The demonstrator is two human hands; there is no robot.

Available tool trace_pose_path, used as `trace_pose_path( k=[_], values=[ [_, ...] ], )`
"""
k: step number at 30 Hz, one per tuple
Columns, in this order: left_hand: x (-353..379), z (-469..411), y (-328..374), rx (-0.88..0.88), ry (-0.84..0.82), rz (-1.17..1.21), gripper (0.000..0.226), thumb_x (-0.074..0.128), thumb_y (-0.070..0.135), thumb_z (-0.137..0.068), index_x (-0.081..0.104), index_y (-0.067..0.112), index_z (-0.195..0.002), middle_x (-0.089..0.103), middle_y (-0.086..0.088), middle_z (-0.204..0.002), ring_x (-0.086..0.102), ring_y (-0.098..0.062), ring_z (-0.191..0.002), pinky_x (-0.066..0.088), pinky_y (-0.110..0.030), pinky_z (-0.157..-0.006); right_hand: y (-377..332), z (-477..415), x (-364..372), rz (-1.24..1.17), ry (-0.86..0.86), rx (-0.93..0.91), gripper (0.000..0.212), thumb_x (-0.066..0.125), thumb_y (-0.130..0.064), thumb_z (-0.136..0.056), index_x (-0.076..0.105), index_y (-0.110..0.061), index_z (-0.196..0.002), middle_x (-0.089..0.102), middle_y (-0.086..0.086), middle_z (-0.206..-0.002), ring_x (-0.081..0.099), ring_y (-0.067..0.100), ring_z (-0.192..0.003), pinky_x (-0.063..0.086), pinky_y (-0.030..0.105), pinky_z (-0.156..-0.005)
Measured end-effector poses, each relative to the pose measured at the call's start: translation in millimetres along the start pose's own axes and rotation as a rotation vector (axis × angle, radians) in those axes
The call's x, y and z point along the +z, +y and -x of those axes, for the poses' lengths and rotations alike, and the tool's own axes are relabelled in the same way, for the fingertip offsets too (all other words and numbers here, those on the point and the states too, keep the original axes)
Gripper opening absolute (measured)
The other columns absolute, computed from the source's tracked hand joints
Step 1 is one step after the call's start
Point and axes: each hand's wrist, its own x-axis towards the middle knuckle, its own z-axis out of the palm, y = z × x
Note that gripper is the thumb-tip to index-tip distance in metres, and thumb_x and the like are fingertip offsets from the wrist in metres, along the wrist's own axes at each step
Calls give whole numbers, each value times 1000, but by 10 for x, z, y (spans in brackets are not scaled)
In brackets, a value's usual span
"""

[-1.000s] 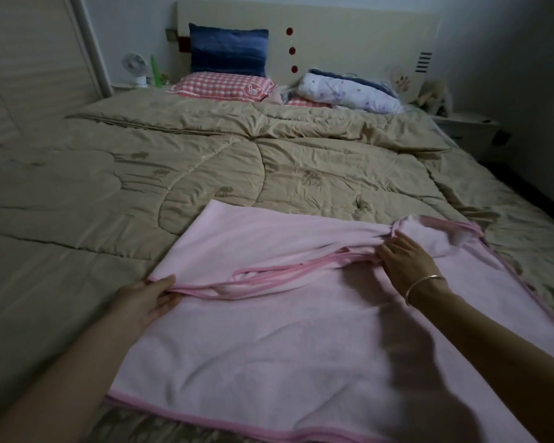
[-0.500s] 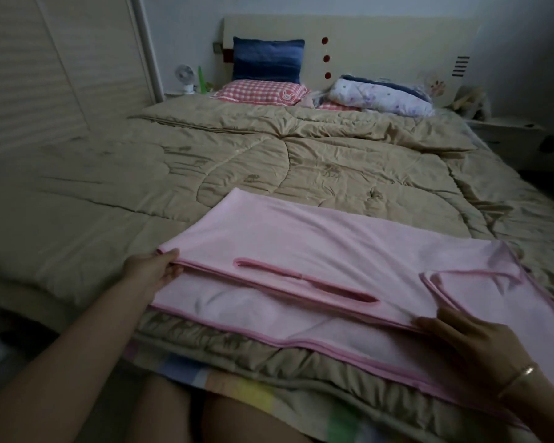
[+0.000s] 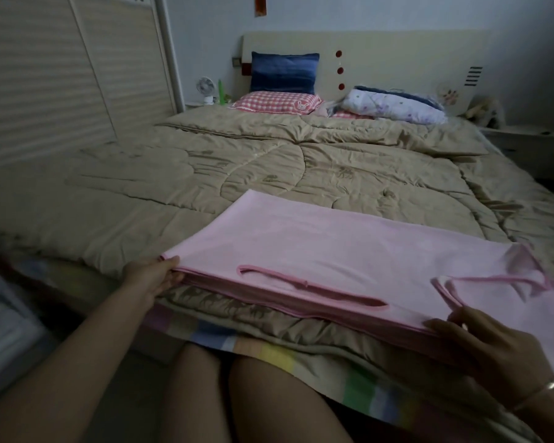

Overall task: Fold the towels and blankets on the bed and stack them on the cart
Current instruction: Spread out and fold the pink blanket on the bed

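Note:
A pink towel with darker pink trim lies folded in half along the near edge of the bed, on the tan quilt. My left hand grips the towel's left end at the folded layers. My right hand holds the near edge at the right, fingers on top of the fabric. A trimmed corner flap is turned over just beyond my right hand. The cart is not clearly in view.
Pillows and a rolled floral blanket lie at the headboard. A slatted wardrobe stands to the left, a nightstand to the right. A pale object sits low at the left edge. My legs touch the bed's striped edge.
The far half of the towel has been drawn toward me over the near half, both hands moving to the near edge. The folded towel now lies flatter and narrower.

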Motion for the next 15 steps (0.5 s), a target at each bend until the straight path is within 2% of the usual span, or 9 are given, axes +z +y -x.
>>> trace_pose_path(
  k=[3, 4, 6, 7, 8, 9, 11, 13, 15],
  values=[
    [-5, -2, -168, -7, -9, 5, 34, 66, 4, -89, 54, -2, -120, 61, -14, -101, 61, -9, -43, 50, -16, -40, -77, 56, 54, -28, -54, 37, 37, 23, -44, -101, 55, -27, -109, 47, -4, -94, 58, 24, -47, 35, 28, -30],
    [4, 14, -214, 2, -11, 8, 29, 66, 4, -88, 55, -1, -115, 62, -13, -98, 61, -9, -44, 51, -17, -40, -92, 76, 72, -35, -65, 40, 36, 24, -44, -101, 55, -27, -107, 49, -3, -93, 58, 24, -47, 35, 28, -30],
    [-1, -11, -303, 54, 24, -55, 8, 69, 6, -87, 63, 1, -89, 65, -8, -71, 58, -7, -38, 51, -20, -40, -111, 105, 89, -57, -92, 58, 37, 28, -45, -100, 60, -27, -106, 55, -2, -89, 59, 24, -50, 37, 29, -30],
    [-26, -44, -346, 108, 69, -135, 19, 74, 11, -84, 66, 4, -69, 63, -5, -57, 58, -10, -38, 54, -25, -44, -116, 118, 86, -72, -107, 80, 40, 31, -46, -99, 65, -26, -105, 58, -1, -87, 59, 23, -51, 39, 30, -31],
    [-54, -108, -395, 178, 105, -236, 30, 78, 20, -80, 64, 9, -56, 63, -6, -52, 61, -16, -45, 57, -31, -54, -131, 119, 76, -91, -126, 113, 42, 35, -47, -98, 71, -25, -103, 61, -2, -86, 60, 21, -52, 41, 30, -32],
    [-70, -125, -426, 250, 161, -359, 33, 82, 29, -75, 64, 9, -56, 66, -10, -58, 65, -23, -58, 57, -38, -65, -148, 128, 57, -117, -149, 152, 42, 39, -47, -96, 74, -24, -101, 63, -4, -86, 61, 19, -54, 44, 29, -35],
    [-29, -82, -455, 380, 285, -556, 44, 82, 41, -68, 59, 5, -81, 68, -15, -83, 65, -31, -81, 53, -45, -77, -176, 131, -9, -189, -180, 252, 34, 46, -45, -90, 73, -29, -102, 65, -9, -85, 64, 13, -58, 49, 26, -42],
    [108, 99, -428, 519, 405, -703, 41, 78, 28, -75, 50, 8, -98, 62, -18, -102, 59, -37, -95, 47, -47, -81, -151, 115, -18, -228, -158, 386, 23, 56, -37, -87, 66, -35, -108, 66, -13, -81, 64, 8, -57, 47, 19, -48],
    [390, 302, -381, 759, 413, -813, 26, 70, 11, -78, 53, 11, -98, 58, -16, -107, 54, -36, -100, 44, -47, -85, -58, 49, 22, -226, -105, 559, 30, 68, -19, -84, 62, -32, -110, 66, -11, -75, 61, 9, -53, 43, 17, -48]
  ],
)
